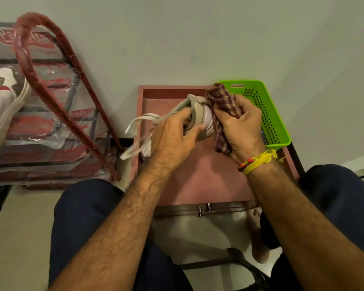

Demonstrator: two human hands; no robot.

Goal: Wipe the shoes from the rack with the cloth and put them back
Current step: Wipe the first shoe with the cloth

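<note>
Fingers (189, 116) of the left hand (172, 137) clench the grey shoe (200, 111) at its opening, above the pink worktop (208, 175). The right hand (242, 127) grasps the checked cloth (221, 101), pressed to the shoe's side. Best to brace firmly and wipe in short strokes, turning the shoe. Its toe, sole and far side are hidden; the rack (40, 101) sits left, wrapped in glaring plastic.

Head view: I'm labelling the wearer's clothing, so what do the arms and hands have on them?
Both forearms are bare and hairy, with no sleeves, gloves or rings showing. The right hand has a knotted yellow thread band at its wrist, with a few red and dark beads and frayed ends. The left hand and its wrist wear nothing.
</note>
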